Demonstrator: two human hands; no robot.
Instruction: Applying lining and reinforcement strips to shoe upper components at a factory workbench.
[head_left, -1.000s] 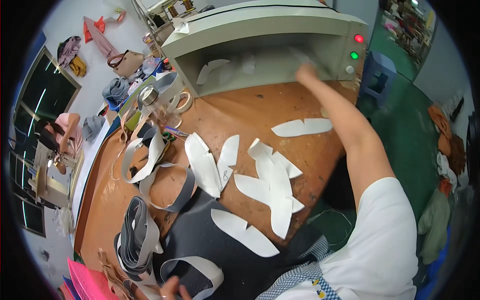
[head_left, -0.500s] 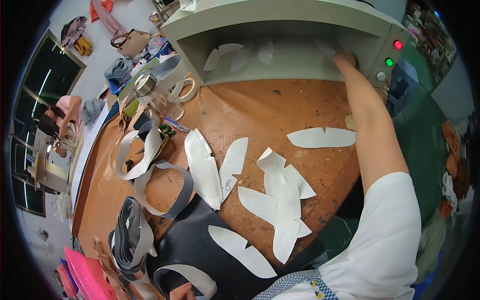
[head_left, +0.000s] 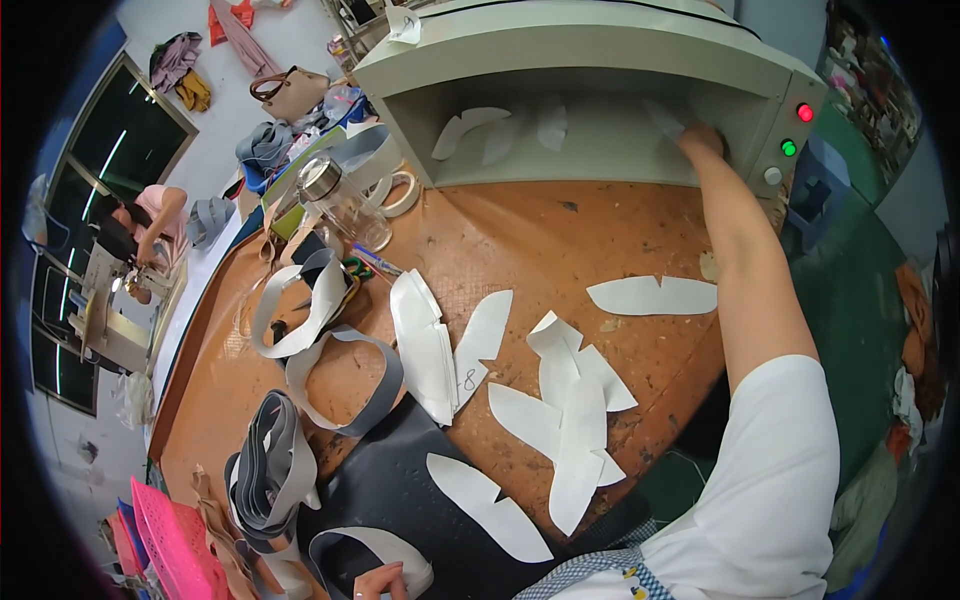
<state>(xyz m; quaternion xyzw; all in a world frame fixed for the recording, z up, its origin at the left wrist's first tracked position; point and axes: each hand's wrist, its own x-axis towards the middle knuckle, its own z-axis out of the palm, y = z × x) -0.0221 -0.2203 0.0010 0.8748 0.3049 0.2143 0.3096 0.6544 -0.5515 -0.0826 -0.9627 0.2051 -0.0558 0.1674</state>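
Brown-topped bench [head_left: 500,222] is filling most of the view; pale grey-green metal machine with a wide open chamber [head_left: 590,45] is standing along its far edge. Black flat sheet [head_left: 390,480] is covering the near edge. Thick bundle of folded grey straps [head_left: 268,460] is sitting toward the near left corner; two grey-and-white strap loops [head_left: 378,395] are lying just beyond it, and a third, pale grey strap loop [head_left: 400,552] is resting at the near edge. White notched leaf-shaped pieces are spreading out: a neat stack [head_left: 420,350] mid-bench, an overlapping cluster [head_left: 575,420] toward the near right corner, a single piece [head_left: 655,296] by the right edge, another [head_left: 490,510] on the black sheet. More white pieces [head_left: 470,125] are lying on the chamber floor, one of them just beside the right hand. Clear glass jar with a metal lid [head_left: 350,210] is leaning near the far left corner. Right hand [head_left: 703,140] is reaching into the chamber's right side; cannot tell whether its fingers are gripping that piece. Left hand [head_left: 383,582] is hovering at or against the pale loop, fingers bending close together, grip unclear. Cream tape roll [head_left: 408,198] is lying beside the jar.
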